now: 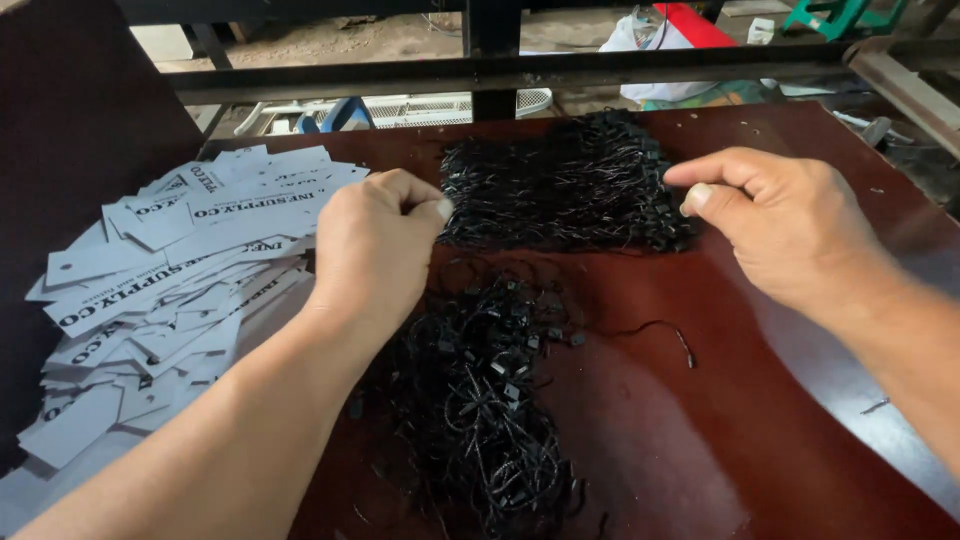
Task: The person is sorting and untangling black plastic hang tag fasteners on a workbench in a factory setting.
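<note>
Two heaps of black string loops sit on the dark red bench (800, 420), and a spread of white paper tags (170, 260) lies at your far left, printed side up, fanned over the bench edge. Your left hand (375, 245) rests just right of the tags, fingers curled nearly closed, thumb and forefinger pinched at the left edge of the tidy far bundle of loops (560, 185); whether a strand is caught between them I cannot tell. The loose tangle of loops (480, 400) lies nearer you, below that hand. Your right hand (790, 225) pinches thumb to forefinger at the bundle's right edge. You look to be separating a loop; that calls for a fine, single-strand pull.
</note>
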